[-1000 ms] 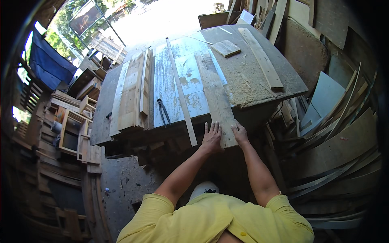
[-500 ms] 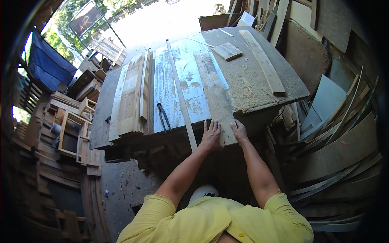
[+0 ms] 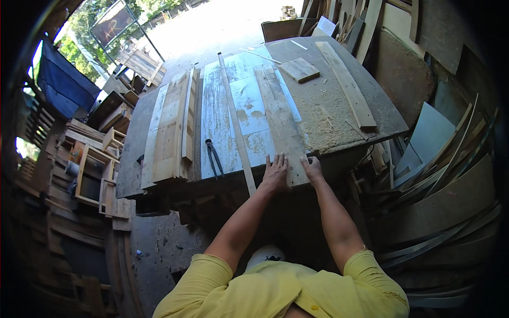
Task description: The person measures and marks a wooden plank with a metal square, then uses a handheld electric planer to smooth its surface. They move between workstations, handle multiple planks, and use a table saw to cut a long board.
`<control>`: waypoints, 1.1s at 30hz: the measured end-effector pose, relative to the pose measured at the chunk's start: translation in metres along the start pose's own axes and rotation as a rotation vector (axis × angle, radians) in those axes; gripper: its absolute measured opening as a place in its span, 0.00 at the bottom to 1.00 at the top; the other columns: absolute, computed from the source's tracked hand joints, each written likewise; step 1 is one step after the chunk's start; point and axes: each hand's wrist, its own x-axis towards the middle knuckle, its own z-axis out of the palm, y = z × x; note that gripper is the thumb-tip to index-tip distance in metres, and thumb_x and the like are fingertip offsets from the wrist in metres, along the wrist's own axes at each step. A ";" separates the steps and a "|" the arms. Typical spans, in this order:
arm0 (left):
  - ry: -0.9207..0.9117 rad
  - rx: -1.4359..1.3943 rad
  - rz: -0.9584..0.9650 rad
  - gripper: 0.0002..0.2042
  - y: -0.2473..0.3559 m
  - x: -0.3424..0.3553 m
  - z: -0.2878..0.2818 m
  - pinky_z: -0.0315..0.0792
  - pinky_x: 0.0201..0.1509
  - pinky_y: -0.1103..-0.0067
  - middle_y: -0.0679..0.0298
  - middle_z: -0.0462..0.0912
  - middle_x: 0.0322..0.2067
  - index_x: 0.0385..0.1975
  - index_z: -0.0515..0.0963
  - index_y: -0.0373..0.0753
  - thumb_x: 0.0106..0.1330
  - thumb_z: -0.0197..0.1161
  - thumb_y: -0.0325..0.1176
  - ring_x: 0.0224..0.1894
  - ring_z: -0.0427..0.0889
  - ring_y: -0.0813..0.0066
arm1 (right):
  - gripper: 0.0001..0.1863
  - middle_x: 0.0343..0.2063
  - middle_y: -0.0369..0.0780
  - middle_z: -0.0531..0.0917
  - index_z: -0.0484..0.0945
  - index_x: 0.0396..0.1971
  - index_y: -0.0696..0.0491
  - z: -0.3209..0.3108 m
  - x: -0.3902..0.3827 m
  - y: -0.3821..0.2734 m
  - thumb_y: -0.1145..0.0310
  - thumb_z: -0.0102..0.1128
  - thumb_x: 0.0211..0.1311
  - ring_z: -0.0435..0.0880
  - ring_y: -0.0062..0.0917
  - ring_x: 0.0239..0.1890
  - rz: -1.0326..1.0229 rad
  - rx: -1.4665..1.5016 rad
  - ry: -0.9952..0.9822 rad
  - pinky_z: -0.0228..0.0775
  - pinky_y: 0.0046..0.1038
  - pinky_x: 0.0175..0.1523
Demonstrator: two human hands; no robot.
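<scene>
A long, worn wooden board [image 3: 278,114] lies lengthwise on the workbench, its near end sticking out past the front edge. My left hand [image 3: 276,174] rests flat on that end, along its left side, fingers spread. At the opposite side, my right hand [image 3: 312,168] has its thumb on the face and its fingers bent over the edge, partly hidden. Left of the board lies a thin wooden strip [image 3: 236,121], also overhanging the front. Black-handled pincers [image 3: 214,158] lie farther left on the pale, stained panel [image 3: 214,114].
Stacked planks [image 3: 168,130] lie on the bench's left part. On the right are a short wood block [image 3: 299,70], a long plank [image 3: 345,85] and sawdust [image 3: 318,114]. Bent sheets and offcuts [image 3: 440,185] crowd the right side; wooden frames [image 3: 95,175] stand at left.
My right hand's fingers have bent more over the board's edge. The left hand stays flat in nearly the same place. The view has shifted slightly.
</scene>
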 end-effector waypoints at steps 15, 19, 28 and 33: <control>-0.016 -0.013 -0.029 0.61 -0.019 0.018 0.004 0.32 0.74 0.49 0.47 0.48 0.72 0.70 0.50 0.29 0.35 0.75 0.56 0.75 0.44 0.54 | 0.35 0.59 0.44 0.73 0.69 0.59 0.50 -0.066 -0.050 -0.067 0.50 0.69 0.53 0.72 0.40 0.60 -0.685 -0.741 -0.333 0.67 0.43 0.60; -0.004 0.005 -0.001 0.60 -0.016 0.024 0.003 0.35 0.75 0.51 0.48 0.48 0.72 0.70 0.50 0.30 0.38 0.74 0.57 0.75 0.45 0.53 | 0.33 0.61 0.37 0.73 0.70 0.60 0.48 -0.081 -0.041 -0.052 0.54 0.67 0.54 0.70 0.35 0.62 -0.792 -0.960 -0.350 0.62 0.42 0.61; 0.151 -0.007 0.054 0.50 -0.019 -0.009 0.017 0.37 0.75 0.53 0.47 0.54 0.70 0.67 0.57 0.29 0.52 0.65 0.60 0.74 0.48 0.51 | 0.29 0.63 0.37 0.69 0.74 0.57 0.47 -0.086 -0.045 -0.065 0.53 0.63 0.57 0.68 0.32 0.64 -0.860 -1.066 -0.318 0.57 0.46 0.62; 0.177 -0.017 0.116 0.46 -0.033 -0.014 0.016 0.36 0.75 0.54 0.48 0.54 0.70 0.67 0.56 0.28 0.58 0.60 0.59 0.74 0.48 0.53 | 0.30 0.66 0.39 0.67 0.69 0.62 0.46 -0.085 -0.044 -0.063 0.53 0.59 0.60 0.62 0.33 0.69 -0.823 -1.097 -0.372 0.46 0.51 0.69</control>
